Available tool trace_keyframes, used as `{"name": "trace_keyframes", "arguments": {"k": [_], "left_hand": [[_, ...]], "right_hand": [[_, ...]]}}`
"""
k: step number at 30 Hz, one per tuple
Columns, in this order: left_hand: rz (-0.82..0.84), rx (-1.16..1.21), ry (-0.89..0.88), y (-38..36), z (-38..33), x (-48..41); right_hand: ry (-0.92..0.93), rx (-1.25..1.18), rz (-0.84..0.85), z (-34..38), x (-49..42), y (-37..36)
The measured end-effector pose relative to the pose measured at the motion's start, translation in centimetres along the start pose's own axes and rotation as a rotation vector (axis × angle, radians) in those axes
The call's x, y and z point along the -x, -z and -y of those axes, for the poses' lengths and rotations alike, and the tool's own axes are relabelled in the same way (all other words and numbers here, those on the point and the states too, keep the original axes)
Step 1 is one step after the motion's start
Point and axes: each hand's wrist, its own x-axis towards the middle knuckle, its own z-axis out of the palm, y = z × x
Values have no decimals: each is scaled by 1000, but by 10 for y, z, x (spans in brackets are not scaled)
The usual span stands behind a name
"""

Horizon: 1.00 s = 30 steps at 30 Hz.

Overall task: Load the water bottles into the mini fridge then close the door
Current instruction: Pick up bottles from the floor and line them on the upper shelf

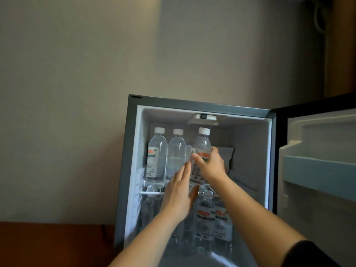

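**Step in hand: placing a bottle on the upper level.** The right hand (210,164) grips the third bottle (201,145) of the upper row, with its fingers (214,150) and thumb clamped round the label band. This bottle is upright or nearly so, inside the mini fridge (131,170), with its base down at the wire shelf (152,193).

The left hand (181,191) holds nothing. Its fingers are straight and together, and its palm is turned toward the lower part of the held bottle, just beside it.

The left bottle (156,157) and the middle bottle (176,153) stand upright on the same shelf, close together. The lower compartment holds more bottles; two with red-banded labels (205,218) show at the right.

**Next move (judgement).**
- Seat the held bottle flat on the wires, clear of the middle bottle, then release it.
- Withdraw both arms from the opening before the door (317,132) is swung. It stands wide open at the right.

**Hidden or unclear.**
- The base of the held bottle is covered by the left hand, so it cannot be told whether the bottle is fully seated.
- Contact between the left hand and any bottle cannot be confirmed.
- The left side of the lower compartment is dim and partly behind the left arm — the bottle count there is uncertain.
- No bottles show outside the fridge, so how many remain to load is unknown.
- The door is cut off by the frame edge, and no handle is in view.
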Motion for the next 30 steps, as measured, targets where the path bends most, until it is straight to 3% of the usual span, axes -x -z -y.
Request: {"name": "trace_keyframes", "arguments": {"k": [8,14,18,24,30], "left_hand": [[-24,-339,-112,-23,29,16],[-18,-368,-91,-27,30,15],[48,-416,-114,-21,30,18],[166,-458,-131,-9,36,44],[297,-522,-118,47,25,71]], "right_hand": [[-56,129,57,-7,-22,-16],[-52,118,-5,-14,-26,-26],[-88,80,42,-13,-23,-26],[-45,223,17,-19,3,-7],[78,474,215,3,46,6]]}}
